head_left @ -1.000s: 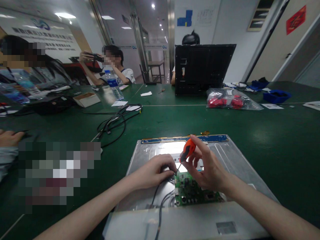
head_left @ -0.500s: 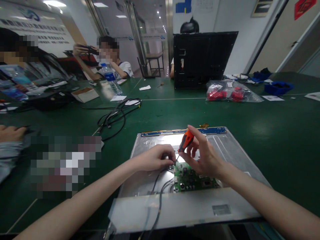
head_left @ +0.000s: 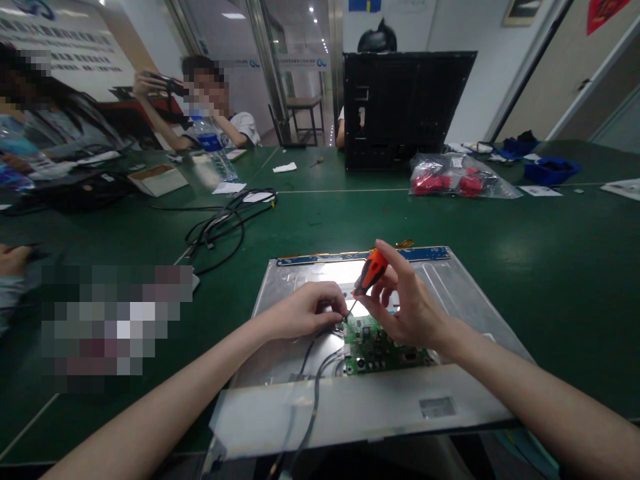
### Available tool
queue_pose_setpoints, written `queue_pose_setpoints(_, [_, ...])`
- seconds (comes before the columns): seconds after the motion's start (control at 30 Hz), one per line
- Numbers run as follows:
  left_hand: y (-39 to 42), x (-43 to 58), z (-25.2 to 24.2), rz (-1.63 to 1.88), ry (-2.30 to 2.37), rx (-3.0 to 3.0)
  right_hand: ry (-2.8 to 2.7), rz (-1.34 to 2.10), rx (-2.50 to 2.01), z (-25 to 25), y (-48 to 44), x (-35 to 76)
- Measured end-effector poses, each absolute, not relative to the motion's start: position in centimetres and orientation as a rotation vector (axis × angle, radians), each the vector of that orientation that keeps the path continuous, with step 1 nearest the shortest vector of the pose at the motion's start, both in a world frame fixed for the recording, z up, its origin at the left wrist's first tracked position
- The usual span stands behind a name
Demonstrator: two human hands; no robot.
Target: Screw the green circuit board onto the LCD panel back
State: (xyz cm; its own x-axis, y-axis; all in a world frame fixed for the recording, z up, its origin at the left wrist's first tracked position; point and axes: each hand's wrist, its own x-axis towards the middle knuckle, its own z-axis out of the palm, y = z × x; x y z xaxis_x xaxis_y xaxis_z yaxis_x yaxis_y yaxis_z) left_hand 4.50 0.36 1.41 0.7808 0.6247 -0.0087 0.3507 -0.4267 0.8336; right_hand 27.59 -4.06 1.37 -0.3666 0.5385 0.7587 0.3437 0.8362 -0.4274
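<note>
Screwdriver (head_left: 371,272) with an orange and black handle is gripped in our right hand (head_left: 415,310), its shaft slanting down to the ten o'clock corner of the green circuit board (head_left: 383,347), which we take as the middle of our dial. Our left hand (head_left: 315,307) curls in from ten o'clock, thumb and forefinger near that corner by the screwdriver's tip; we cannot tell whether they close on anything. The board lies on a silver metal panel (head_left: 450,287), with a blue strip (head_left: 425,255) along the twelve o'clock edge and a pale sheet (head_left: 370,410) at six. Dark cables (head_left: 316,400) run from the board's nine o'clock side toward eight. Farther across the green table (head_left: 575,267), we see coiled black cable (head_left: 220,223) at ten and a plastic bag (head_left: 460,180) of red items at one
</note>
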Motion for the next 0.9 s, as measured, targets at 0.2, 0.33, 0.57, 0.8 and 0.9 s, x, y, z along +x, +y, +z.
queue_pose_setpoints(0.2, [0.55,4.48,1.50,0.366,0.708,2.076,-1.976,0.236,-0.639,1.20,-3.89,27.57])
queue_pose_setpoints(0.33, [0.55,4.45,1.35,0.365,0.711,2.079,-1.989,0.238,-0.652,1.23,-3.94,27.67])
queue_pose_setpoints(0.57, [0.51,4.44,1.43,0.364,0.711,2.088,-2.005,0.300,-0.654,1.61,-4.07,27.80])
queue_pose_setpoints(0.8, [0.47,4.43,1.53,0.368,0.720,2.098,-1.983,0.234,-0.639,1.49,-3.96,27.66])
queue_pose_setpoints(0.9, [0.52,4.44,1.45,0.368,0.717,2.100,-1.987,0.221,-0.630,1.39,-3.85,27.63])
